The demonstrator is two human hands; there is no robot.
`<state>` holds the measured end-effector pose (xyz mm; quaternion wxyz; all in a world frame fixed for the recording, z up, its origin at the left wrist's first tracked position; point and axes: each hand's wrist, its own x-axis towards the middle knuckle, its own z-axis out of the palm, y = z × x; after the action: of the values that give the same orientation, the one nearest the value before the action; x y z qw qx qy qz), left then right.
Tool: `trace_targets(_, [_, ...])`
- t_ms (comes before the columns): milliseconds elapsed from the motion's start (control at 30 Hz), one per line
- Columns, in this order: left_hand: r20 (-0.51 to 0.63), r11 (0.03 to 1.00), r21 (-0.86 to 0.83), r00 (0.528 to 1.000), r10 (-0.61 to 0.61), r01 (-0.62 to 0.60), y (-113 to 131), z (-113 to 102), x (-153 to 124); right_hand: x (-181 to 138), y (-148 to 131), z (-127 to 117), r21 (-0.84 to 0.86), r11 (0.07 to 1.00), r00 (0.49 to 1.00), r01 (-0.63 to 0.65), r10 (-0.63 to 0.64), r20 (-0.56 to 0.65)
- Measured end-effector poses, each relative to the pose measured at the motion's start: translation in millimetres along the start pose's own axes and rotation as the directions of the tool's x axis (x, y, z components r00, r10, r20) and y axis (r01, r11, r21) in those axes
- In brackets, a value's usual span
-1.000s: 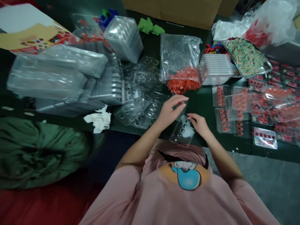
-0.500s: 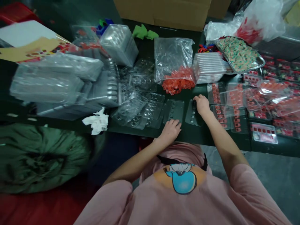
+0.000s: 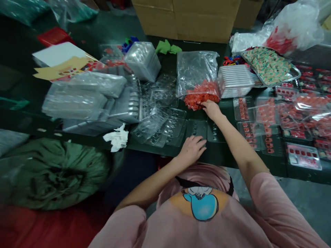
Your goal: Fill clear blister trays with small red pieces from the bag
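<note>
right hand (image 3: 212,109) at the red pieces (image 3: 198,95), left hand (image 3: 192,150) by a clear tray (image 3: 196,126)

the red pieces lie heaped at the near end of a plastic bag (image 3: 198,65), in the middle of the dark table (image 3: 219,155). the right hand's fingertips touch the near edge of the heap; whether they are pinched on a piece, i cannot tell. the left hand lies palm down at the tray's near edge, its fingers a little apart and clamped on nothing. a second tray (image 3: 213,135) lies just beside the first, partly hidden under the right forearm. to the left is a loose pile of clear trays (image 3: 152,125), with a crumpled tissue (image 3: 117,138) near it. to the right lie filled trays (image 3: 279,145) with red pieces in them. beyond these sits a metal tray (image 3: 296,73) of small green and tan bits.
</note>
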<state>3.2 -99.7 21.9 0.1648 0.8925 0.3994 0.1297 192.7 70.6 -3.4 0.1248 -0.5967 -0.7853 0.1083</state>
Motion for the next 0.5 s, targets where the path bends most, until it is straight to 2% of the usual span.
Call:
trace_targets(100, [-0.126, 0.978, -0.2, 0.989, -0.083, 0.056, -19, -8, 17, 10, -5, 6, -0.014, 1.0, 1.0, -0.026, 0.026, 0.01])
trace_targets(167, [-0.191, 0.941, -0.325, 0.968, -0.164, 0.095, -33, -13, 27, 8, -2, 8, 0.046, 0.998, 0.999, -0.034, 0.035, -0.02])
trace_targets(300, [-0.224, 0.813, -0.557, 0.911, -0.347, 0.172, -51, -16, 45, -9, 7, 4, 0.352, 0.936, 0.995, -0.013, 0.046, -0.085])
trace_targets(367, [-0.172, 0.634, -0.747, 0.865, -0.471, 0.197, -55, -13, 57, -22, 6, -2, 0.521, 0.853, 0.994, 0.019, 0.043, -0.105])
trace_targets(433, [-0.04, 0.334, -0.923, 0.819, -0.572, 0.188, -54, -8, 72, -36, 1, -8, 0.642, 0.764, 0.991, 0.06, 0.033, -0.131])
trace_targets(500, [0.113, 0.022, -0.988, 0.802, -0.586, 0.156, -51, -3, 87, -49, -6, -13, 0.707, 0.702, 0.986, 0.088, 0.038, -0.161])
